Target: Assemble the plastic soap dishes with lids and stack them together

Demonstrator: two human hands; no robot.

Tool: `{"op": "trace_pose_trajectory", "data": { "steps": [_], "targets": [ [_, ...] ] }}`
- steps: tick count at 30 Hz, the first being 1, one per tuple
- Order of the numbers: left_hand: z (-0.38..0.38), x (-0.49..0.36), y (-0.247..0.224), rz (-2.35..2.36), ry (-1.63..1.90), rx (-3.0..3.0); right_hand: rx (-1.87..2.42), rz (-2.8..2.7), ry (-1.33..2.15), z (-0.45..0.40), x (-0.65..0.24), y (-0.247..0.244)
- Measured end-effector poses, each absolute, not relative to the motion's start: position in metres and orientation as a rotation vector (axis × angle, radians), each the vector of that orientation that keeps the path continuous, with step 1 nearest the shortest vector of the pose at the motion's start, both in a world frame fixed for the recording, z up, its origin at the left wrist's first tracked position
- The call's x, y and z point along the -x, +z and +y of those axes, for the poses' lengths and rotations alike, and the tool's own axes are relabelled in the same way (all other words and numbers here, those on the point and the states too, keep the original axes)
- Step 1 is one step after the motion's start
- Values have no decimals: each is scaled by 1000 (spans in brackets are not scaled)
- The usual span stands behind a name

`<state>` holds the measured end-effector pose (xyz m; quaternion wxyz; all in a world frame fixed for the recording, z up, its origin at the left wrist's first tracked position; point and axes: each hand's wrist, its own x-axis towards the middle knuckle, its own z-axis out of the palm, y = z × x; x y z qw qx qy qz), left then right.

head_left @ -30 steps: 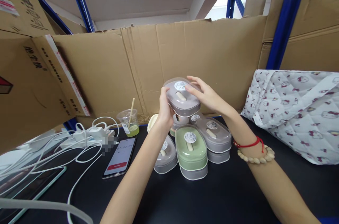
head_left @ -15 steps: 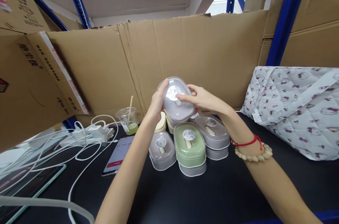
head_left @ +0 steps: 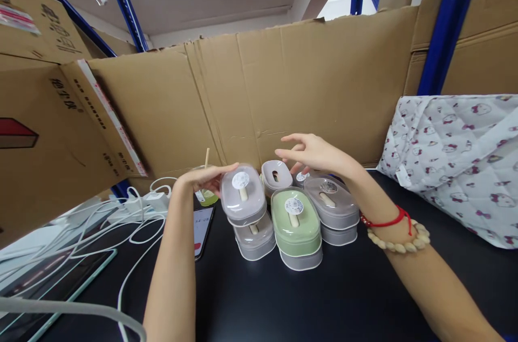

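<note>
My left hand [head_left: 210,176] grips the left side of a grey-lilac lidded box [head_left: 244,199], which sits over another grey box [head_left: 254,239]. My right hand [head_left: 309,153] hovers with fingers spread and nothing in it, above the boxes at the back. Below it is a pale open-topped piece with an oval hole [head_left: 277,175]. In the middle stands a green lidded box [head_left: 295,223] with a round sticker and a cream handle, on a grey base. To its right is a grey lidded box [head_left: 329,202] on another grey one.
A phone [head_left: 202,228], a plastic cup with green liquid [head_left: 208,199] and tangled white cables [head_left: 140,234] are on the left. A patterned quilted bag [head_left: 457,158] lies at the right. A cardboard wall [head_left: 315,77] runs behind.
The grey-lilac box, held up in both hands before, has moved down and left onto the front-left box. My right hand has let go of it. The pale piece with the hole now shows.
</note>
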<state>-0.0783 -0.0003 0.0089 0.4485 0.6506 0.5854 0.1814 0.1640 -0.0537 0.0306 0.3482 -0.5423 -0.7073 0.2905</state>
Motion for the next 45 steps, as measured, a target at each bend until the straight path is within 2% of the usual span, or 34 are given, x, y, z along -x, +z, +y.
{"op": "trace_pose_trajectory", "data": {
  "steps": [5,11,24,30,35,39,42,45],
  "targets": [
    [11,82,-10,1507,152,-1479,1364,-1771,675,-54,-177,36],
    [17,68,-7,1607,-74,-1484,1436,-1722,594,-54,-180,40],
    [9,46,2,1687,-125,-1615,1659,-1839,341,-49,-183,33],
    [-8,36,11,1911,-117,-1614,1740,-1989,207,-55,-180,32],
    [-33,36,-2,1918,-65,-1668,1734,-2347,264,-59,-171,14],
    [-47,41,-29,1851,275,-1778,1527,-2526,326,-69,-170,-8],
    [-58,42,-44,1747,513,-1717,1727,-2494,400,-79,-176,-18],
    [-69,36,-49,1688,551,-1683,1895,-2461,451,-88,-184,-23]
  ]
}}
